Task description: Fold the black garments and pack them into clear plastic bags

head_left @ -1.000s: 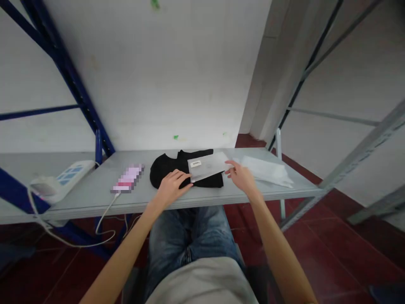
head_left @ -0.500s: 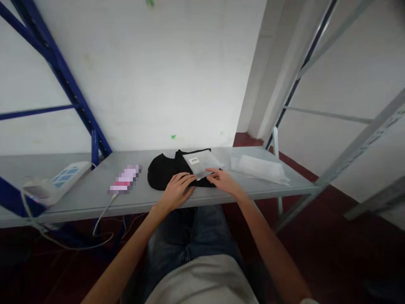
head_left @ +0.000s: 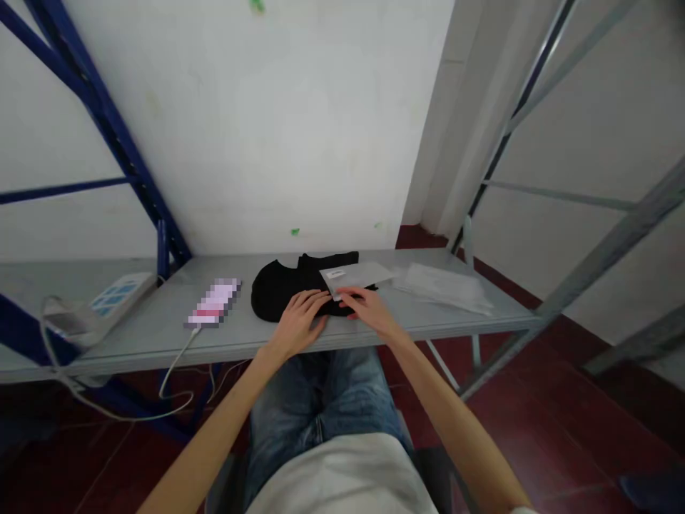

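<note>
Black folded fabric (head_left: 272,289) lies on the grey table in front of me. My left hand (head_left: 301,318) rests on its near edge, fingers spread out and holding nothing. A translucent plastic bag (head_left: 364,273) with a small white label lies tilted over the right part of the fabric. At the bag's near left corner, my right hand (head_left: 369,309) has its thumb and forefinger closed on the bag's edge, close to the left fingertips.
More clear bags (head_left: 447,288) lie in a stack at the right. A phone (head_left: 215,301) with a white cable and a power strip (head_left: 120,300) are on the left. Blue posts (head_left: 120,143) and a grey frame (head_left: 594,257) flank the table (head_left: 225,350).
The labelled bag has shifted slightly right and its near corner is tilted up. My right hand has moved left to that corner and its fingers have closed. My left hand has stayed on the fabric.
</note>
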Available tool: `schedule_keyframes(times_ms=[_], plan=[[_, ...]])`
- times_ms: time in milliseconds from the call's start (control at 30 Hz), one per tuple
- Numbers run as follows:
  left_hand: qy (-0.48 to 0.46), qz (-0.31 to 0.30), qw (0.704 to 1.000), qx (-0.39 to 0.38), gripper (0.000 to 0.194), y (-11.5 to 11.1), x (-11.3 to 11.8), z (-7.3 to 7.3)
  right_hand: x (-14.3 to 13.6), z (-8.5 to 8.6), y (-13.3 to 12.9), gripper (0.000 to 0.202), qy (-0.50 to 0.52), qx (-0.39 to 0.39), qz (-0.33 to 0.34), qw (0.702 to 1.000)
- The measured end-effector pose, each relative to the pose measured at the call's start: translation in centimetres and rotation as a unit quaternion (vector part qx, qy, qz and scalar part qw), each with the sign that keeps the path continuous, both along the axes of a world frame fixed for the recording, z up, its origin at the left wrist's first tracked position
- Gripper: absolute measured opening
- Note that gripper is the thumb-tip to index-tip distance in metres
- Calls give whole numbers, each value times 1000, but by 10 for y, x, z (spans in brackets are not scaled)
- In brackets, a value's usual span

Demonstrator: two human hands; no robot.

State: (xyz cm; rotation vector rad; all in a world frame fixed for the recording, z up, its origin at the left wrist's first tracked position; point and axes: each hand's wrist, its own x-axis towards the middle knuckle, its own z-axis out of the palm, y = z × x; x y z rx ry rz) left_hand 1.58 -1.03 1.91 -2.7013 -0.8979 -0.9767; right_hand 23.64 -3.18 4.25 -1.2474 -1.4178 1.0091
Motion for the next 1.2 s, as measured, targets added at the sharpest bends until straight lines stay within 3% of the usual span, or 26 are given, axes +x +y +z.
schedule_keyframes(times_ms=[133, 233, 367, 500, 633, 800, 900, 1000, 1067, 1200], plan=[[-7, 23, 1000, 4, 47, 0, 0, -1, 40, 3, 10, 34, -127, 138, -160, 969], [-12, 33, 999, 4, 47, 0, 1, -2, 85, -1, 18, 41, -174, 171, -269, 932], [-14, 38, 999, -2, 47, 0, 1, -2, 133, -16, 26, 48, -189, 88, -324, 923], [-14, 51, 999, -11, 46, -1, 1, -2, 153, -22, 25, 58, -177, -59, -270, 945], [-34, 78, 996, -13, 41, 0, 0, -4, 143, -14, 19, 58, -279, -50, -260, 923], [-101, 128, 986, -18, 37, 13, 10, 1, 98, -2, 12, 45, -340, 7, -194, 920], [-64, 110, 992, -16, 35, 27, 25, 8, 72, 0, 9, 36, -366, 40, -161, 916], [-25, 90, 995, -35, 16, 40, 38, 14, 60, 2, 5, 32, -370, 61, -142, 916], [-59, 99, 992, -46, 6, 45, 40, 17, 61, 4, 3, 31, -372, 68, -148, 914], [-215, 163, 962, -38, 14, 47, 25, 15, 68, 9, 0, 29, -366, 75, -178, 910]])
